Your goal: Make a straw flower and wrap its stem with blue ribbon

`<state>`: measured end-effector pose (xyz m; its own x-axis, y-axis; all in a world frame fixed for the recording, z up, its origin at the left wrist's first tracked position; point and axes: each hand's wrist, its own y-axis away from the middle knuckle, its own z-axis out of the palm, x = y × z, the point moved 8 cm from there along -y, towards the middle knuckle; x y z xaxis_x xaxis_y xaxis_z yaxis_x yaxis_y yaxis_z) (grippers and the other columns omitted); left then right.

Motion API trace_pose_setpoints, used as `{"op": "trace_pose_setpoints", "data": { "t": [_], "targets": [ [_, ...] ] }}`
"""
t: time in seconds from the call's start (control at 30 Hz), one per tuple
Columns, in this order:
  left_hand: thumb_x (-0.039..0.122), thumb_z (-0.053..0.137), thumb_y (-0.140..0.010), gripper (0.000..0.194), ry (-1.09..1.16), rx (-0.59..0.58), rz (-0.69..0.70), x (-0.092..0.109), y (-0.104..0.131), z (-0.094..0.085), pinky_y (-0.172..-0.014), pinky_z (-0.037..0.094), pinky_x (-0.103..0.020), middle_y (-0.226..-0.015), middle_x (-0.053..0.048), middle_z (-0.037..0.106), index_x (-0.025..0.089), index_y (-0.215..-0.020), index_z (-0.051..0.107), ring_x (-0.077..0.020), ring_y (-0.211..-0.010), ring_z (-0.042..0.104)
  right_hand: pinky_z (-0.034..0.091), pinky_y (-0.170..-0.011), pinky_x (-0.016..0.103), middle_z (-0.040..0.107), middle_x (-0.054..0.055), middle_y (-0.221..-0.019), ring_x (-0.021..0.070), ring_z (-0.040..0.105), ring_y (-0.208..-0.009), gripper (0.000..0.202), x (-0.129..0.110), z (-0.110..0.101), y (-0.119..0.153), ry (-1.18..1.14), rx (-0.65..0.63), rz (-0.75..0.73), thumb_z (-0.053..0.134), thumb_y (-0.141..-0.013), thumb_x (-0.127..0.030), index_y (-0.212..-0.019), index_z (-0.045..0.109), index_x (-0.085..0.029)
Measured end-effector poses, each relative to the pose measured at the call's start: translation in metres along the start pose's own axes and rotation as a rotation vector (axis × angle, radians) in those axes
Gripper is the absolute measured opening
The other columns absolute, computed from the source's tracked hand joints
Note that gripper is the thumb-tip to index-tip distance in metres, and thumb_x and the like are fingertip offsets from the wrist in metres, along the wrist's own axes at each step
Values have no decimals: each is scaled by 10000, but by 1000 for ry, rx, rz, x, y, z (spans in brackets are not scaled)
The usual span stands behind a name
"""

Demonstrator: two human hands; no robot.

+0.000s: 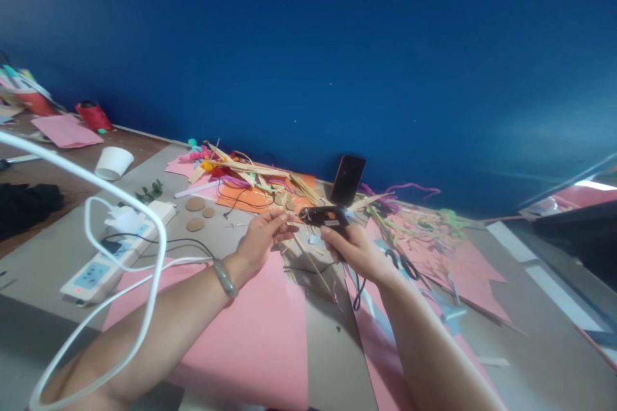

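Observation:
My right hand (354,247) is wrapped round a black glue gun (328,216), whose front end points left. Close to that end, my left hand (267,231) pinches something small that I cannot make out. A thin stick (313,262) slants down and right from below my left fingers; whether they hold it is unclear. Under my forearms lie pink paper sheets (260,340). Just beyond my hands, an orange sheet (243,199) bears thin wooden strips (241,169) and coloured pipe cleaners.
A phone (348,178) leans against the blue wall (308,64). At left are a power strip (116,253), a white paper cup (114,162) and round wooden discs (195,204). A white cable (161,257) loops across my left arm. Scissors (407,266) and paper scraps lie at right.

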<state>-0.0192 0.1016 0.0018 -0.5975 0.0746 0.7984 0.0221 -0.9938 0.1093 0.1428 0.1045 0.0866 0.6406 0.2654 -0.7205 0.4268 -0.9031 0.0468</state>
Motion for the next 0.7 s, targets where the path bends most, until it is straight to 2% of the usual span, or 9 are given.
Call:
{"op": "trace_pose_setpoints", "data": {
  "t": [0.27,0.47,0.6,0.7],
  "targets": [
    [299,804,-667,235,87,38,-15,1,-3,-5,-759,500,-252,-758,-41,703,135,-789,688,-132,-753,668,373,-500,251,541,5,-489,126,480,-469,441,1,3,1,27,-42,34,440,-910,-506,-625,512,-177],
    [299,805,-658,225,74,69,35,2,-6,-13,-748,489,-241,-739,-35,691,129,-762,700,-122,-742,647,367,-495,252,535,4,-489,127,481,-462,422,2,1,2,20,-39,38,466,-892,-504,-621,498,-182],
    [300,820,-621,243,74,126,82,7,-8,-17,-735,482,-244,-725,-32,691,130,-747,701,-114,-698,634,351,-492,253,508,-5,-504,134,478,-471,374,-1,-13,3,37,37,7,457,-887,-476,-651,492,-188],
    [318,819,-608,260,31,146,119,10,-8,-18,-730,479,-249,-710,-30,690,132,-750,706,-114,-675,626,346,-529,260,565,16,-608,165,527,-555,259,-1,-32,3,238,174,-13,489,-857,-417,-763,540,-181]
  ]
}}
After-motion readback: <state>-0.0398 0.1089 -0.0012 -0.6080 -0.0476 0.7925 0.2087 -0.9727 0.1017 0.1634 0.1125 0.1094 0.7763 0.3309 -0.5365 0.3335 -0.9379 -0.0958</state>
